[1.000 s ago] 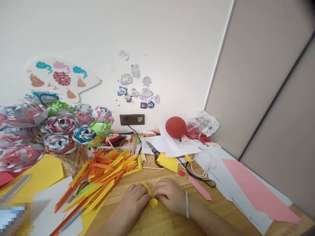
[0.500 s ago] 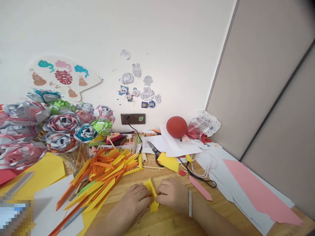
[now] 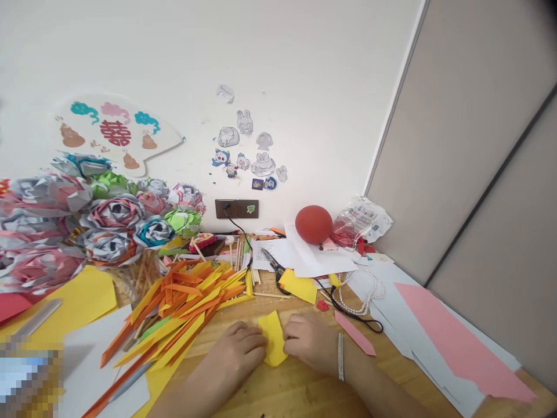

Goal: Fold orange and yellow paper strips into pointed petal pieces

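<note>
A small yellow piece of paper (image 3: 274, 339) with a crease lies on the wooden table between my hands. My left hand (image 3: 243, 351) grips its left edge, fingers curled together. On the opposite edge, my right hand (image 3: 311, 342) pinches the paper with closed fingers; a sparkly bracelet circles that wrist. To the left lies a heap of folded yellow and orange paper strips (image 3: 187, 302). A pointed pink paper strip (image 3: 354, 332) rests just right of my right hand.
Paper flowers (image 3: 115, 217) crowd the left. Scissors (image 3: 273, 265), a yellow paper piece (image 3: 300, 285), a black cable (image 3: 359, 316) and a bead string (image 3: 374, 296) lie beyond my hands. A red balloon (image 3: 314, 224) sits near the wall. White sheets and pink paper (image 3: 456, 337) cover the right side.
The yellow paper, narrow and folded up before, now lies wider and flatter. My hands have moved slightly apart along with its edges.
</note>
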